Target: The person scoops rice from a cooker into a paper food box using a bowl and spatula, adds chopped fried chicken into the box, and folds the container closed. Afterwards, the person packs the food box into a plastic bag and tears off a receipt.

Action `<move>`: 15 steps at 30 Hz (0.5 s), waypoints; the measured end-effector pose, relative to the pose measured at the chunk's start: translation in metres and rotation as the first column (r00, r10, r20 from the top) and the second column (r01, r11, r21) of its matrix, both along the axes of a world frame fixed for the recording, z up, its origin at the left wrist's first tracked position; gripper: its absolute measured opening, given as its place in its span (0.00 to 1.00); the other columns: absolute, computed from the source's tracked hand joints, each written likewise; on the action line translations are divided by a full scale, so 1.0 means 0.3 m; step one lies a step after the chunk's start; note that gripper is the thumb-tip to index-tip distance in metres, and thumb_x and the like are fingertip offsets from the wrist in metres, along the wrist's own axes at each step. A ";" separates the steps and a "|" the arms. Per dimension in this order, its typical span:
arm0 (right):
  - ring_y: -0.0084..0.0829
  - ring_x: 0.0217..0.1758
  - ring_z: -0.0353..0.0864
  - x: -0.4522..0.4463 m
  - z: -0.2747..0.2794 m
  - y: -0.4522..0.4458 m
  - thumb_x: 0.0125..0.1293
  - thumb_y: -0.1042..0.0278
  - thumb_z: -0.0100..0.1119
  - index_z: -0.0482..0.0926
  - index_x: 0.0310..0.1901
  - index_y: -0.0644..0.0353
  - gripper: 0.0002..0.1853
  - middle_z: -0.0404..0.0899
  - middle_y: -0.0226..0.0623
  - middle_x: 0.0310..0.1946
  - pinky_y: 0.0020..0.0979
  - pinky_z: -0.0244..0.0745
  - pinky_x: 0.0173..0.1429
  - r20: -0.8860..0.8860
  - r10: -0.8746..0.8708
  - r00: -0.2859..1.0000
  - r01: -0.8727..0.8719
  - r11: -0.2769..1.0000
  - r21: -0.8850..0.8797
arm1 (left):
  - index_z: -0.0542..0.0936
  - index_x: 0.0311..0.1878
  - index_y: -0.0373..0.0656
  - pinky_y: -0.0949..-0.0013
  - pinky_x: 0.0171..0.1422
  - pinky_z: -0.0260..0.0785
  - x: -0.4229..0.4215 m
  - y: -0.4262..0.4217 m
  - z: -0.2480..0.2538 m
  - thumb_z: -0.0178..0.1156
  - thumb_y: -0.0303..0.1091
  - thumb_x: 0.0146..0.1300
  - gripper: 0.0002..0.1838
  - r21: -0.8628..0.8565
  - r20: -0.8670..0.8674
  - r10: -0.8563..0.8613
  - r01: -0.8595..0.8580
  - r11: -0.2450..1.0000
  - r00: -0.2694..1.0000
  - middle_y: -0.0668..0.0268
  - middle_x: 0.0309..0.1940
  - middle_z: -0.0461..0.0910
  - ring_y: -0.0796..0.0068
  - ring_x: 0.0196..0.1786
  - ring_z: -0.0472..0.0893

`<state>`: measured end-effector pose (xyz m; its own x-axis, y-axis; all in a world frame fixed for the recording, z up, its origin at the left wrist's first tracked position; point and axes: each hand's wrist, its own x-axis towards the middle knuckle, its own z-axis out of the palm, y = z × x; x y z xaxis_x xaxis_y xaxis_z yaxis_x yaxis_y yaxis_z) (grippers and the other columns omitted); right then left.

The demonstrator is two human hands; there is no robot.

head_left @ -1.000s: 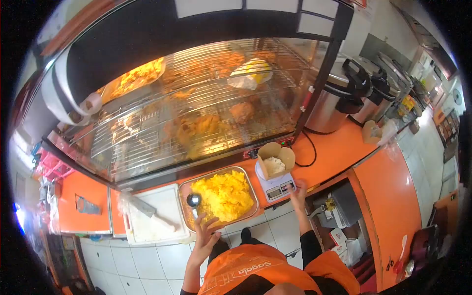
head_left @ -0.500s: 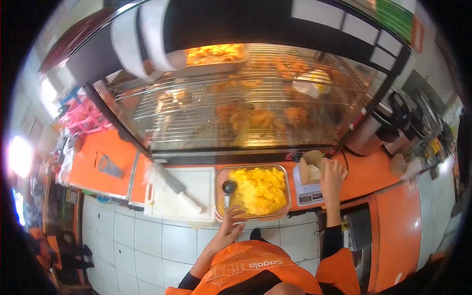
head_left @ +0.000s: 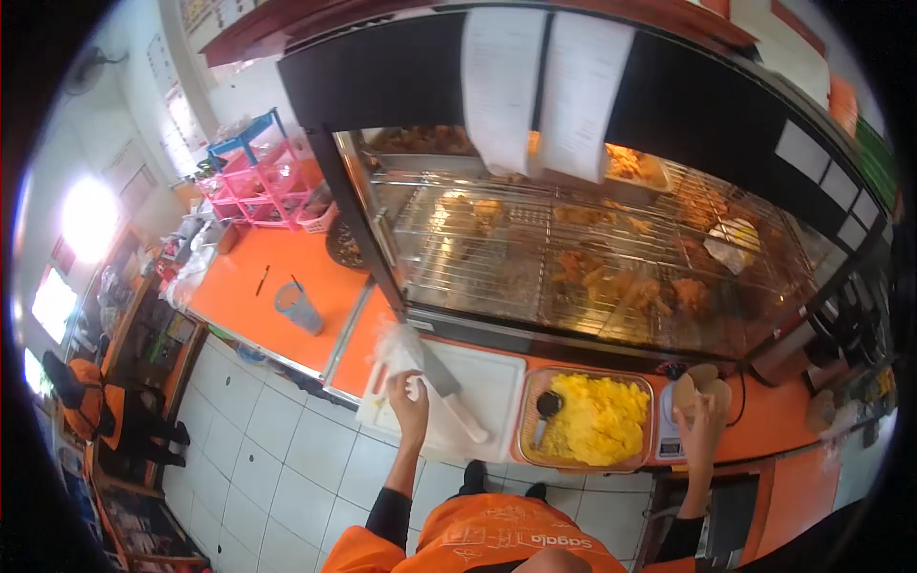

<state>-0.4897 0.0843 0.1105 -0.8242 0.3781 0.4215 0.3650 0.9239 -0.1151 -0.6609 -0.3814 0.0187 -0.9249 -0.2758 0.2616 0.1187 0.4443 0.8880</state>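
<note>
My left hand [head_left: 411, 409] is over the left part of the white cutting board [head_left: 499, 382], its fingers curled at a clear plastic bag [head_left: 399, 350]. Beside it a knife [head_left: 454, 399] with a white handle lies across the board. My right hand [head_left: 705, 425] is at the front of an open cardboard box [head_left: 714, 380], fingers bent against it; the contact is partly hidden. Under the box is a scale [head_left: 671, 446]. Between the hands stands a metal tray [head_left: 527, 449] of yellow food [head_left: 604, 418], with a black-bowled scoop [head_left: 548, 405] at its left side.
A glass display cabinet [head_left: 573, 329] with fried food on racks stands behind the board and tray. Leftward on the orange counter [head_left: 239, 291] are a cup [head_left: 298, 309] and pink baskets [head_left: 272, 186]. A person [head_left: 100, 406] in orange and black is at the far left.
The view has swung left. My left hand has moved from the scoop's handle area to the plastic bag on the board. My right hand has gone from the scale's buttons to the box.
</note>
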 end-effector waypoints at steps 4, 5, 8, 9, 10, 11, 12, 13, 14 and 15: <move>0.42 0.47 0.74 -0.127 0.039 -0.312 0.50 0.73 0.67 0.73 0.42 0.62 0.18 0.72 0.40 0.39 0.37 0.68 0.53 -0.104 0.341 0.934 -0.349 0.817 -0.459 | 0.80 0.37 0.48 0.61 0.53 0.66 -0.127 -0.115 -0.005 0.60 0.22 0.51 0.11 -0.375 -0.244 0.173 -0.257 0.891 0.954 0.63 0.43 0.73 0.62 0.47 0.72; 0.40 0.45 0.75 -0.168 0.126 -0.484 0.51 0.73 0.67 0.73 0.40 0.62 0.16 0.72 0.40 0.38 0.35 0.69 0.51 -0.145 0.416 0.898 -0.424 0.727 -0.540 | 0.81 0.37 0.48 0.61 0.55 0.64 -0.150 -0.138 -0.011 0.61 0.21 0.50 0.11 -0.404 -0.218 0.119 -0.201 0.892 0.969 0.62 0.44 0.73 0.61 0.50 0.70; 0.33 0.49 0.76 -0.269 0.057 -0.789 0.59 0.74 0.61 0.72 0.54 0.64 0.21 0.75 0.39 0.47 0.32 0.71 0.55 -0.258 0.680 0.687 -0.620 0.362 -0.697 | 0.81 0.39 0.47 0.63 0.52 0.67 -0.159 -0.181 -0.029 0.59 0.18 0.51 0.14 -0.358 -0.191 -0.079 0.006 0.934 0.978 0.62 0.43 0.74 0.62 0.47 0.73; 0.32 0.51 0.76 -0.294 0.027 -0.893 0.62 0.74 0.57 0.70 0.57 0.63 0.20 0.75 0.38 0.51 0.31 0.70 0.56 -0.353 0.643 0.679 -0.536 0.107 -0.837 | 0.81 0.40 0.46 0.64 0.51 0.68 -0.130 -0.165 0.034 0.58 0.16 0.51 0.15 -0.315 -0.197 -0.195 0.126 0.941 0.961 0.62 0.43 0.74 0.63 0.46 0.75; 0.31 0.53 0.75 -0.325 -0.032 -0.986 0.66 0.74 0.52 0.69 0.60 0.63 0.20 0.74 0.37 0.54 0.29 0.69 0.58 -0.436 0.578 0.690 -0.421 -0.169 -0.891 | 0.81 0.41 0.44 0.64 0.49 0.70 -0.079 -0.140 0.093 0.58 0.15 0.51 0.16 -0.310 -0.170 -0.260 0.199 0.930 0.950 0.62 0.42 0.76 0.64 0.44 0.76; 0.30 0.56 0.74 -0.368 -0.103 -1.066 0.69 0.72 0.48 0.67 0.62 0.62 0.20 0.72 0.36 0.56 0.29 0.68 0.59 -0.513 0.501 0.697 -0.368 -0.364 -0.856 | 0.80 0.43 0.43 0.64 0.50 0.70 -0.044 -0.122 0.094 0.59 0.15 0.51 0.16 -0.308 -0.219 -0.323 0.249 0.918 0.921 0.61 0.43 0.76 0.63 0.44 0.76; 0.30 0.59 0.72 -0.407 -0.178 -1.119 0.72 0.70 0.43 0.66 0.63 0.61 0.20 0.71 0.36 0.59 0.28 0.67 0.61 -0.573 0.410 0.710 -0.314 -0.544 -0.778 | 0.80 0.43 0.42 0.64 0.48 0.71 0.011 -0.092 0.161 0.60 0.15 0.50 0.16 -0.328 -0.226 -0.392 0.309 0.893 0.892 0.60 0.44 0.76 0.62 0.44 0.77; 0.30 0.59 0.72 -0.430 -0.248 -1.142 0.72 0.70 0.43 0.66 0.63 0.61 0.20 0.71 0.36 0.59 0.28 0.67 0.61 -0.568 0.401 0.718 -0.316 -0.540 -0.780 | 0.80 0.42 0.39 0.64 0.46 0.72 0.048 -0.080 0.157 0.61 0.15 0.47 0.17 -0.352 -0.249 -0.446 0.349 0.869 0.860 0.59 0.43 0.77 0.61 0.43 0.77; 0.30 0.61 0.71 -0.448 -0.309 -1.159 0.72 0.66 0.43 0.65 0.64 0.61 0.21 0.70 0.36 0.60 0.28 0.66 0.62 -0.537 0.312 0.784 -0.192 -0.700 -0.688 | 0.79 0.41 0.38 0.64 0.45 0.72 0.082 -0.069 0.144 0.61 0.15 0.44 0.17 -0.398 -0.343 -0.497 0.356 0.846 0.797 0.59 0.42 0.77 0.60 0.42 0.77; 0.30 0.63 0.69 -0.454 -0.231 -1.181 0.73 0.62 0.43 0.64 0.65 0.60 0.22 0.69 0.36 0.61 0.28 0.64 0.64 -0.479 0.233 0.846 -0.080 -0.833 -0.547 | 0.79 0.42 0.38 0.62 0.45 0.72 0.118 -0.054 0.153 0.61 0.16 0.42 0.19 -0.430 -0.325 -0.575 0.425 0.797 0.750 0.58 0.43 0.77 0.59 0.42 0.77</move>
